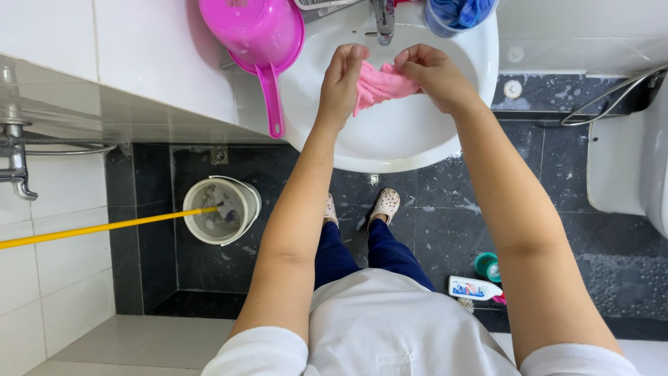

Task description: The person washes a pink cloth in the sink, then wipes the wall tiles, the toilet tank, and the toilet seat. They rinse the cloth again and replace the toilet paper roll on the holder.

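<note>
While both hands work over the white basin [390,150], the pink cloth [381,85] sits bunched between them, above the bowl and just below the tap [383,17]. Left hand [342,76] is curled, fingers folded down onto the cloth's left end. Right hand [433,69] is also closed, pinching the right end with fingers bent over it. Both grip the same cloth, neither is open.

Key relation: cloth's long axis runs left-right, spanning hand to hand, slightly sagging toward the left hand's lower edge. Neither hand is clearly nearer, as each has an end; most of the visible fabric lies nearer the left hand, while the right hand covers its end from above. Forearms come in from below and converge on the cloth.

Around the basin: a pink plastic scoop [256,35] with its long handle pointing down rests on the basin's left rim, just beside the left hand but not touching it. A blue container [456,14] sits at the top right rim, partly cut off.

Down on the dark wet floor [598,244]: white bucket [221,209] at left with a yellow pole [97,228] reaching into it, feet in pale clogs [385,204] under the basin, a white bottle [474,288] lying on its side at right with a teal cap [487,265] next to it. Toilet edge [630,163] at far right. Wall tap [17,163] at far left.
</note>
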